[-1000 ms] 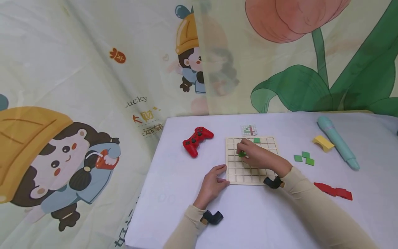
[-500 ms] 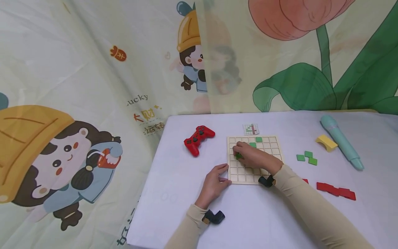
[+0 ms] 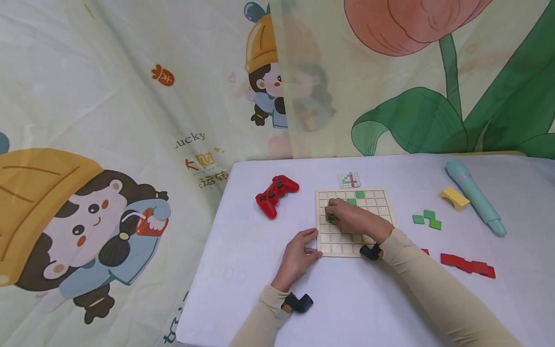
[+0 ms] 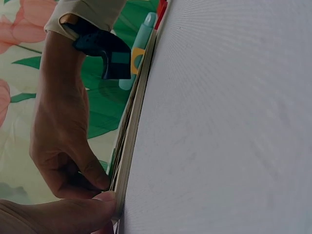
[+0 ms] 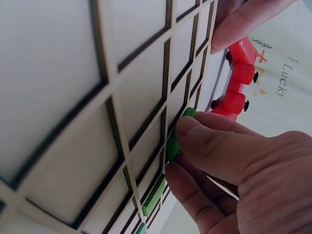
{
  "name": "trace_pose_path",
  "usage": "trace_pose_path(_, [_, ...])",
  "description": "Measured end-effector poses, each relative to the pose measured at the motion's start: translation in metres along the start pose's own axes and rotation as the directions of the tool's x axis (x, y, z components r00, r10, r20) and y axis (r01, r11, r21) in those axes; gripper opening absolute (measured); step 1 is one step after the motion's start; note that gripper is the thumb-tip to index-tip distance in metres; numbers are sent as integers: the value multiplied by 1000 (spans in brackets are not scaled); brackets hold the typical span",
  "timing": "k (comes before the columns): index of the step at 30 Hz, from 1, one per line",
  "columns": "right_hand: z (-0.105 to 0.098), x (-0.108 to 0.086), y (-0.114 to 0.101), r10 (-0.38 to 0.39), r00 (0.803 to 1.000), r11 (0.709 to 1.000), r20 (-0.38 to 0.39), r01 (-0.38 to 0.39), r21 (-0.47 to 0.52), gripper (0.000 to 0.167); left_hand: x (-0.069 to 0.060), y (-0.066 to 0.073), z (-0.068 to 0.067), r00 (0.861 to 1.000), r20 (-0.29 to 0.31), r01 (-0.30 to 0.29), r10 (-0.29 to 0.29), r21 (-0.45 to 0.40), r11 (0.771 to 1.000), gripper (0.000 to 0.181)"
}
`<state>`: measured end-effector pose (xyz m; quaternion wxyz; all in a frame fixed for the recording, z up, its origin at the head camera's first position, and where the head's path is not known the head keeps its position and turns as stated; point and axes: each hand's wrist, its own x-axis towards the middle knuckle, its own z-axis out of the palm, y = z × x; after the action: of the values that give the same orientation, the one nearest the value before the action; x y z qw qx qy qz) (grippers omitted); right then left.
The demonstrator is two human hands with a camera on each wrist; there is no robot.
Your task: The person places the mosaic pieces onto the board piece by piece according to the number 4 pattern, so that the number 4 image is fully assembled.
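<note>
Nearest: L hand (image 3: 296,258) at the board's near-L side, fingertips & thumb spread apart, braced vs. the edge, not wrapped round anything. About as near, over on the R by the forearm: red pieces (image 3: 462,263) end to end, plus a red corner partly hidden by the sleeve.

Next, the wooden grid board (image 3: 347,248), flat on the table (image 3: 234,241). R hand (image 3: 355,219) is above its L-centre, thumb & fingers pinching a green tile (image 5: 172,147) right at the cells. Can't tell if it's fully seated (fingers cover most of it).

Doing this well, imo: line tile edges up w/ the cell walls, lower one side 1st, then press flat w/ a fingertip. Light L-hand pressure should be enough to stop the board sliding; pushing hard w/ a corner caught could tip the tile.

Containers: the board's shallow cells. A seated green tile (image 3: 351,202) is just beyond the R hand, & another green one (image 3: 360,193) is in the far row, diagonal to it. Cells under the R hand: hidden.

Farther R: three loose green tiles (image 3: 435,224), then a yellow arch block (image 3: 454,198) near a teal mic-shaped thing (image 3: 474,195). Far L: red game controller (image 3: 277,194). Just past the board: small grid card (image 3: 349,180) w/ green & red marks.
</note>
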<state>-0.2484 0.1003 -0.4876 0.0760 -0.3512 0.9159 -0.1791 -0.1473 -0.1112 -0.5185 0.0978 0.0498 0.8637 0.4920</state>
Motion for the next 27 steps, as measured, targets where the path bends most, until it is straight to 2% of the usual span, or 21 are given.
trace_pose_path(12, [-2, -1, 2, -29, 1000, 999, -4, 29, -32, 10, 0, 2, 1, 1000, 0, 14, -14, 16, 1000, 65])
trace_pose_path(19, [-1, -3, 2, -55, 998, 998, -21, 54, -42, 9, -1, 1, 1, 1000, 11, -15, 15, -21, 1000, 63])
trace_pose_path(27, [-4, -1, -2, -75, 997, 995, -26, 73, -71, 11, -1, 2, -2, 1000, 4, -17, 17, -12, 1000, 62])
